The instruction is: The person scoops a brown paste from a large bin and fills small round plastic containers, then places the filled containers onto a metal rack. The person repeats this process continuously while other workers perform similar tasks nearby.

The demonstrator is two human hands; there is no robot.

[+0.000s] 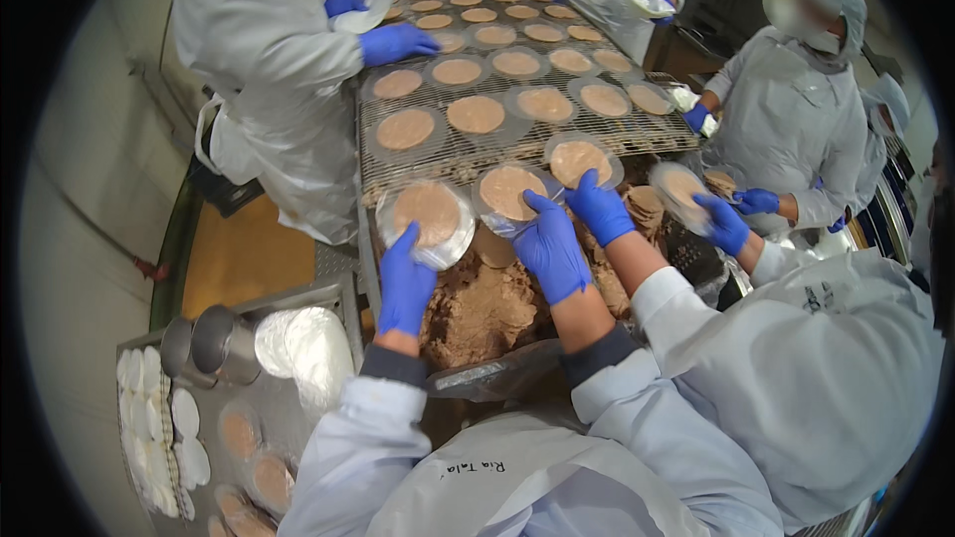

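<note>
My left hand point(407, 280), in a blue glove, holds a stack of clear film discs with a flat round patty point(427, 213) on top, the thumb over its near edge. In my gloved right hand point(552, 250) is another flat patty point(512, 192) on a clear film disc. Both are held just off the near end of a wire mesh conveyor belt point(477, 145), where rows of similar patties on film lie. Beneath my hands is a heap of brown ground mixture point(485, 306) in a film-lined container; a loose patty point(494, 247) rests on it.
At my right, a co-worker's gloved hands point(600, 212) hold patties on film. Others stand along both sides of the belt. On my left, a metal table point(261, 395) carries steel cylinders point(216, 343), a stack of film discs point(306, 350), wrapped patties point(272, 481) and a tray of white discs point(145, 418).
</note>
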